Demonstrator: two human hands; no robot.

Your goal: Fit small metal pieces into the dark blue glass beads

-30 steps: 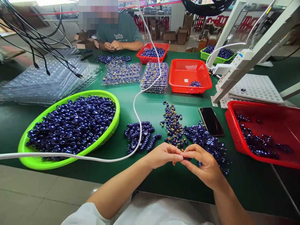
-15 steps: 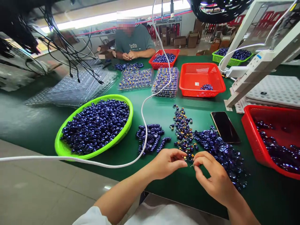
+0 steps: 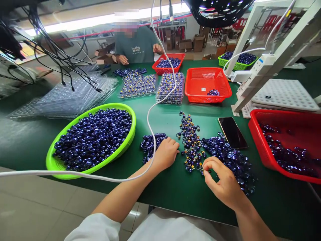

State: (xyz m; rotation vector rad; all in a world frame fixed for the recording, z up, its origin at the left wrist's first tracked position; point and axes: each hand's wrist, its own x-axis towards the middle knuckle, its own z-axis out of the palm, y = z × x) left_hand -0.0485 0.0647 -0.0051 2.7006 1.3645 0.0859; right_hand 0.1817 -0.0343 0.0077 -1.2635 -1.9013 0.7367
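My left hand (image 3: 166,153) rests with curled fingers on the green table, over the right end of a small heap of stacked dark blue beads (image 3: 149,146). What its fingers hold, if anything, is hidden. My right hand (image 3: 223,182) pinches a tiny piece at the near end of a strip of small blue and gold parts (image 3: 191,144). A heap of loose dark blue beads (image 3: 230,160) lies just right of that hand.
A lime green basket (image 3: 51,163) full of blue beads sits at left. Red baskets (image 3: 258,140) (image 3: 208,83), a black phone (image 3: 232,132), filled clear trays (image 3: 170,87), empty clear trays (image 3: 62,97) and a white cable (image 3: 150,127) lie around. A person (image 3: 136,47) works at the far side.
My hands have parted: the left moved away to the stacked bead heap on the left, while the right stayed by the small parts. The far person's hands have spread apart.
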